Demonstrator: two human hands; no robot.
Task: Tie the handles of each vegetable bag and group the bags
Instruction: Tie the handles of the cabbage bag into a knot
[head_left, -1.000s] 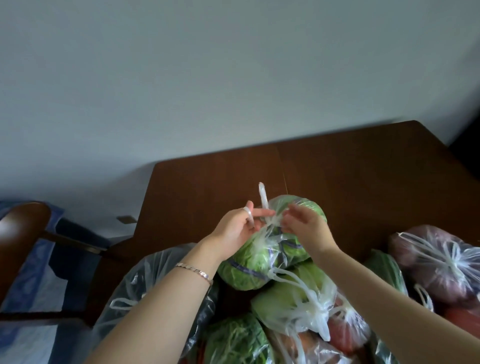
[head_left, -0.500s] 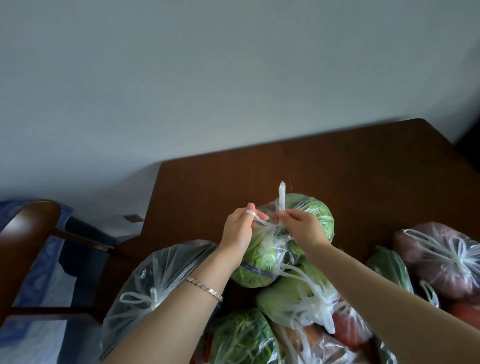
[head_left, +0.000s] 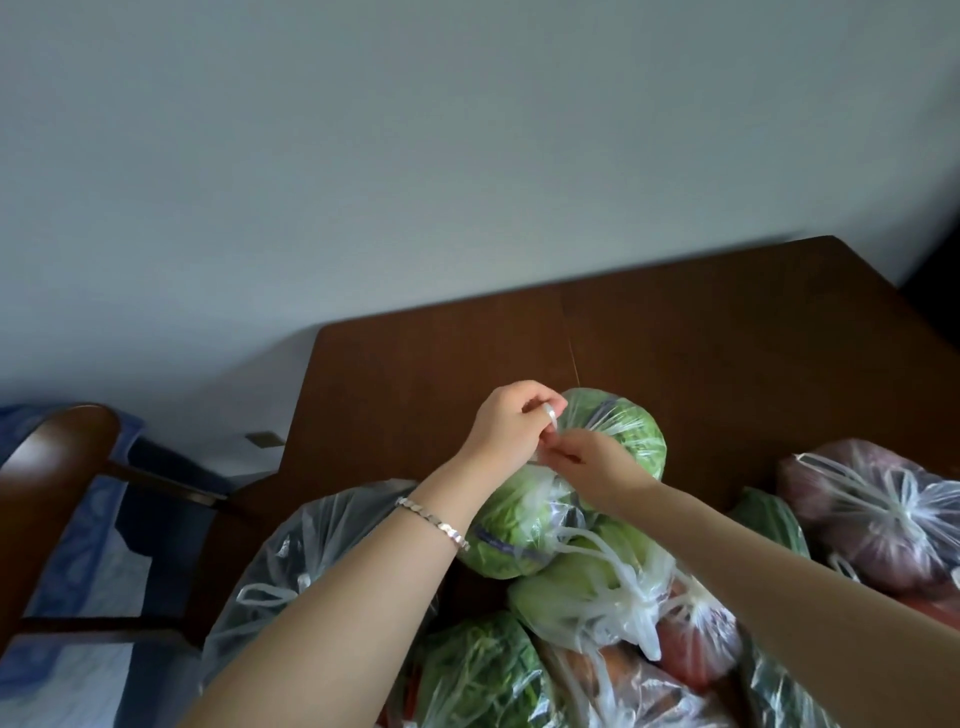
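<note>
- Now the handle strip that was standing upright between the hands a moment ago is no longer sticking up; it is being wound around the fingers (head_left: 549, 414) of the left hand (head_left: 511, 423).
- Both hands are closing together over the cabbage bag (head_left: 615, 441); the right hand (head_left: 597, 467) is pinching the other handle just below the left, fingers curled shut on plastic.
- Judged from this, the knot on this bag is being drawn tight, so its tying step is nearing its end rather than starting.
- Cabbage bag: clear plastic, holding green cabbage heads, sitting on the brown worktop (head_left: 727, 343) at the far edge of the pile.
- Tied bag (head_left: 597, 587) just in front: pale green vegetable inside, knot with loose white ends lying over it.
- Leafy-greens bag (head_left: 483, 675): near bottom edge, touching the others.
- Reddish bag (head_left: 878, 504) at right: purple-red produce, handles already knotted.
- Slack clear bag (head_left: 291, 566) at left: contents hard to tell, handles lying loose, seemingly untied.
- Orange and red produce showing in bags at the bottom; details unclear.
- Chair (head_left: 57, 457) standing beside the worktop.
</note>
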